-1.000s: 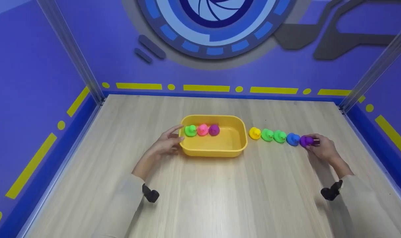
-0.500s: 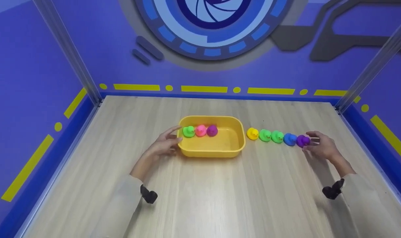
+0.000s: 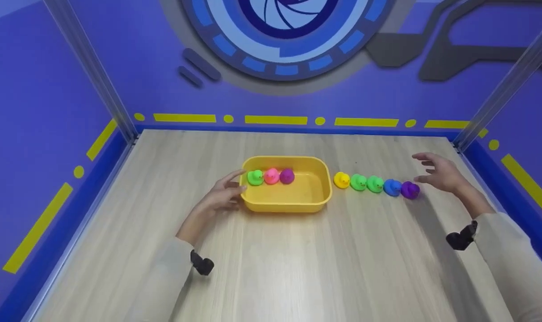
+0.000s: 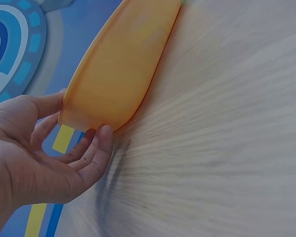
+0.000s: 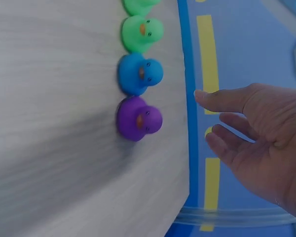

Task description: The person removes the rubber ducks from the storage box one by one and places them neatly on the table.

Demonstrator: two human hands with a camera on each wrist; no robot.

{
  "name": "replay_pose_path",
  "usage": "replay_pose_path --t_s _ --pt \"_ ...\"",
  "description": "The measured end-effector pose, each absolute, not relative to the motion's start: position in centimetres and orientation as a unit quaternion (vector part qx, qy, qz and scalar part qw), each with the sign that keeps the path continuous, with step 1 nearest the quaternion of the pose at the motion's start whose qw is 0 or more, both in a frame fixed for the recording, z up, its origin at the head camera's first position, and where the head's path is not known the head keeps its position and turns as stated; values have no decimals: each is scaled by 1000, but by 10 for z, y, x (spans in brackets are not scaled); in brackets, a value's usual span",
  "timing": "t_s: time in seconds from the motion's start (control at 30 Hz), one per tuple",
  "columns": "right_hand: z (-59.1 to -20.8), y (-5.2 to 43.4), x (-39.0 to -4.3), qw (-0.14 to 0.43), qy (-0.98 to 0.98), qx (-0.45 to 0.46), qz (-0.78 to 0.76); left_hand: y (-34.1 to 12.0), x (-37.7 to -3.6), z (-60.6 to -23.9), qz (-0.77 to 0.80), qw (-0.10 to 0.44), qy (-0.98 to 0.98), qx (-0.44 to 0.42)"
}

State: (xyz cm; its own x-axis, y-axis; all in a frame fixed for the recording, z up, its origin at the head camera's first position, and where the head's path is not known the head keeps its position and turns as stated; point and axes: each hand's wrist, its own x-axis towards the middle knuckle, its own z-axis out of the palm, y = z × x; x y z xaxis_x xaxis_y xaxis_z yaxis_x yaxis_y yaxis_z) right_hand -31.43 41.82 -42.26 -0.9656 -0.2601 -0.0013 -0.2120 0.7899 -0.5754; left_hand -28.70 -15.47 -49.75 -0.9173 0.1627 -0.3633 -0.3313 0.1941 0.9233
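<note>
In the head view, my left hand (image 3: 219,195) rests at the left end of a yellow plastic tub (image 3: 286,207), its spread fingertips against the outer wall. The left wrist view shows those fingers at the end of the tub (image 4: 116,69), loosely bent. Inside the tub a green rubber duck (image 3: 255,178), a pink duck (image 3: 271,175) and a purple duck (image 3: 287,176) sit side by side. My right hand (image 3: 441,174) hovers above and right of another purple duck (image 3: 409,190), holding nothing. In the right wrist view, its fingers are apart from that purple duck (image 5: 138,119).
Right of the tub, a row of ducks on the wooden table (image 3: 271,268) runs from a yellow duck (image 3: 341,180) through green ones (image 3: 358,182) and a blue duck (image 3: 392,187) to the purple one. A blue wall (image 3: 288,100) with yellow marks stands behind.
My right hand has let go of the purple duck at the row's right end and lifted up and away to the right. The left hand stays at the tub.
</note>
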Motion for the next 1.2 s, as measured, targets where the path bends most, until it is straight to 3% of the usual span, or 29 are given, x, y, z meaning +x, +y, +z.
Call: replay_pose_path --t_s 0.43,1.2 --pt "-414 354 -317 2 920 -194 -340 -154 -292 -494 612 192 762 -88" --pt "-416 251 -341 58 897 -227 -374 -151 -288 -493 614 178 765 -75"
